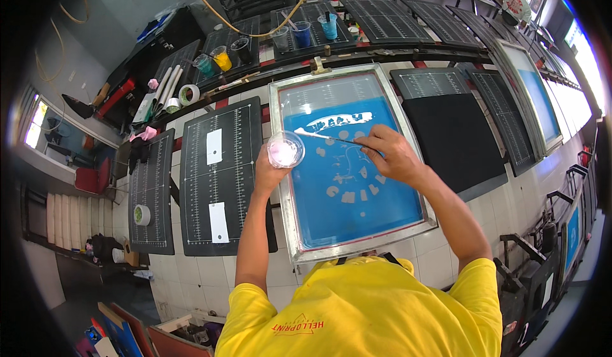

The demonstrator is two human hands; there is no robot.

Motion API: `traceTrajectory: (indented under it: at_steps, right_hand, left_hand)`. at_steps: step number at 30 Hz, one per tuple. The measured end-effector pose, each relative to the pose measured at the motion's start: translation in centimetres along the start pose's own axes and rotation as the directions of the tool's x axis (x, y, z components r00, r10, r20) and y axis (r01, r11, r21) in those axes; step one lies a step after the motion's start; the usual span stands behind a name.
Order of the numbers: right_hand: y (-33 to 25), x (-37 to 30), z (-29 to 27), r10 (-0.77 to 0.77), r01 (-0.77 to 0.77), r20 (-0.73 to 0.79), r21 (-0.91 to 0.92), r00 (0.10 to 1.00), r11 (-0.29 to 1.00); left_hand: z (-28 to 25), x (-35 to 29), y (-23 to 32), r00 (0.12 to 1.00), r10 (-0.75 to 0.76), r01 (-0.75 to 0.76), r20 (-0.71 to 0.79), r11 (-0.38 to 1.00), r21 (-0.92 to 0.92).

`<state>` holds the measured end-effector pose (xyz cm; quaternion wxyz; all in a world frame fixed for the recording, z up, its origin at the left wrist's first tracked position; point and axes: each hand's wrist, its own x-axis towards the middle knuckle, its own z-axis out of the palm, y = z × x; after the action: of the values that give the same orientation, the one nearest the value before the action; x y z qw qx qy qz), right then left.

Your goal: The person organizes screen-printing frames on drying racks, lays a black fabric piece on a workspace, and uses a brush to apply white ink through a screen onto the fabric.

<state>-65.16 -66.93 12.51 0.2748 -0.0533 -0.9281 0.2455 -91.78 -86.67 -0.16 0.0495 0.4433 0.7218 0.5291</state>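
My left hand (268, 173) is wrapped round a clear plastic cup (286, 150) with pinkish-white ink inside, over the left side of a screen printing frame (431, 220). Between the fingers of my right hand (390, 155) is a thin spatula (338, 140), dark along its shaft and coated white at the tip. That tip lies just right of the cup, above the blue mesh (331, 226). A streak of white ink (338, 122) spreads across the upper mesh. Below it, pale stencil shapes and lettering show, partly hidden by my right hand.
Black ruled printing boards (220, 166) flank the frame; two white tags (218, 222) lie on the left one. Cups of blue ink (301, 35) and yellow ink (222, 59) stand along the back. A tape roll (141, 215) sits far left. Another screen (532, 95) leans at right.
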Motion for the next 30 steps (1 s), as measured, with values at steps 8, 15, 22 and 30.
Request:
traceTrajectory:
  at_steps: [8,15,22,30]
  right_hand:
    - [-0.3,3.4,0.6,-0.23,0.301,0.272,-0.255,0.934,0.919]
    - [0.9,2.3,3.2,0.052,-0.066,0.264,0.043,0.963,0.997]
    - [0.4,-0.2,5.2,0.508,-0.605,0.329,0.46,0.796,0.65]
    - [2.6,-3.1,6.3,0.57,-0.635,0.551,0.77,0.609,-0.067]
  left_hand:
    - [2.2,1.6,2.8,0.97,0.099,-0.105,0.222,0.994,0.013]
    - [1.7,2.3,3.0,0.934,0.323,-0.342,0.156,0.932,0.121]
    - [2.1,2.9,3.5,0.873,0.484,-0.486,0.064,0.849,0.208]
    - [4.7,3.7,1.4,0.915,0.398,-0.4,0.062,0.88,0.254]
